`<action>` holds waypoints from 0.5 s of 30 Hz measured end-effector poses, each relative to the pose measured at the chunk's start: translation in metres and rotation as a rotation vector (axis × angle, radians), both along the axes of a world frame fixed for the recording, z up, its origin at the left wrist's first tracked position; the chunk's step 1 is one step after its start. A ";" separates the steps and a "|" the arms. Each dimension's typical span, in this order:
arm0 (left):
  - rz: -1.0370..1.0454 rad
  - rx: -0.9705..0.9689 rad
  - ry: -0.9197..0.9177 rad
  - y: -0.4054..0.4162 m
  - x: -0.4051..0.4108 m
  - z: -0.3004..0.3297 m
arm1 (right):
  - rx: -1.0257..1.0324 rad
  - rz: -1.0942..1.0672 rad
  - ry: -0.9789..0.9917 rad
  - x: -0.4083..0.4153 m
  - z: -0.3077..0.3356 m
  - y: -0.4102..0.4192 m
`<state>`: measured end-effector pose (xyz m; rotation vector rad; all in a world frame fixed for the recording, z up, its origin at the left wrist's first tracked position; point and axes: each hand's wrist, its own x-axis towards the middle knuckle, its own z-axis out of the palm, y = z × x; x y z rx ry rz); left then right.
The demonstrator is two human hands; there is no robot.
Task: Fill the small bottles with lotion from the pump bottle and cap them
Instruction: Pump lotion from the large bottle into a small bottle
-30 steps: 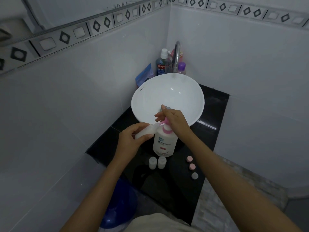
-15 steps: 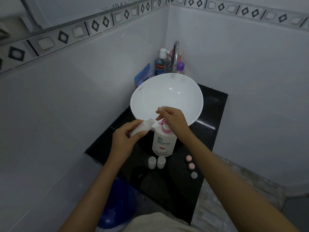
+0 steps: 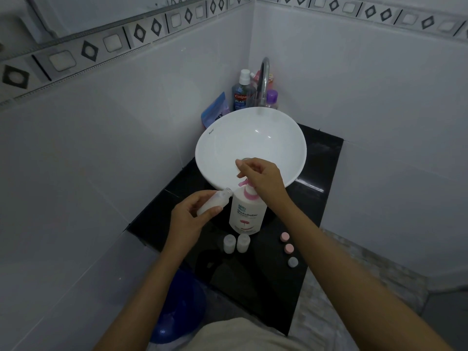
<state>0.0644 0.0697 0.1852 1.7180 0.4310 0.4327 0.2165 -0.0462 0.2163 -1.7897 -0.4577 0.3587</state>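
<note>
Left hand [image 3: 188,219] grips an uncapped small bottle [image 3: 214,201], tilted, its mouth just left of the pink nozzle. Right hand [image 3: 262,179] rests over the pump bottle [image 3: 247,214] head, fingers loosely curled; grip cannot be confirmed. Two small bottles [image 3: 236,243] stand on the black tabletop [image 3: 276,287] nearer than the hands; three caps [image 3: 288,248] lie beneath the right forearm.

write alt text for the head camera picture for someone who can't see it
Over a black counter, the left hand tilts a small open bottle toward the pink spout of a white pump bottle, the right hand on its pump. Two small bottles and three loose caps stand nearby.
</note>
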 end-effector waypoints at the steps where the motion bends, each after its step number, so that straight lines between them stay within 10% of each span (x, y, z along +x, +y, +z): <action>1: -0.003 -0.003 0.004 -0.001 -0.001 0.000 | -0.001 0.001 0.005 -0.001 0.001 0.000; 15: -0.060 -0.083 0.036 -0.015 -0.011 -0.015 | 0.020 -0.097 -0.040 0.005 0.000 -0.032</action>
